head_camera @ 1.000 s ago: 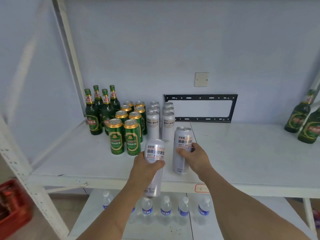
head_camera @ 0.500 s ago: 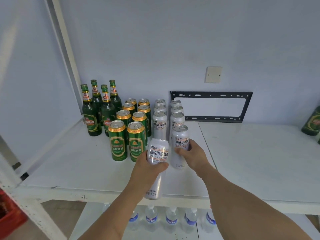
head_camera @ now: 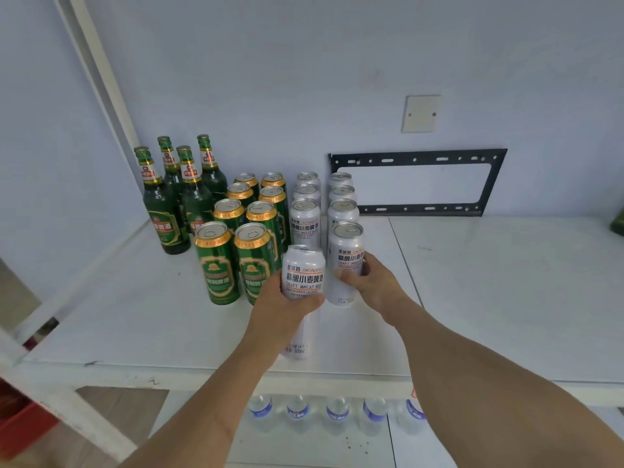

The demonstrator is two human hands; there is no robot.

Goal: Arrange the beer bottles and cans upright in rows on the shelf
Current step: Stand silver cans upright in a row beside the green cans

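Observation:
On the white shelf (head_camera: 135, 325) stand several green bottles (head_camera: 162, 211) at the back left, two rows of green cans (head_camera: 217, 265) beside them, and two rows of silver cans (head_camera: 305, 221) to the right. My left hand (head_camera: 283, 309) grips a silver can (head_camera: 303, 275) upright, in front of the left silver row; whether its base rests on the shelf I cannot tell. My right hand (head_camera: 371, 282) holds another silver can (head_camera: 346, 255) standing at the front of the right silver row.
A black metal bracket (head_camera: 418, 160) and a blank wall plate (head_camera: 420, 113) are on the back wall. A green bottle (head_camera: 618, 221) shows at the far right edge. Water bottles (head_camera: 299, 408) line the lower shelf. A red crate (head_camera: 20, 423) sits at the lower left.
Both hands have carried their silver cans forward toward the silver rows; the right can now stands at the front of its row, and the left can has closed in on the left row.

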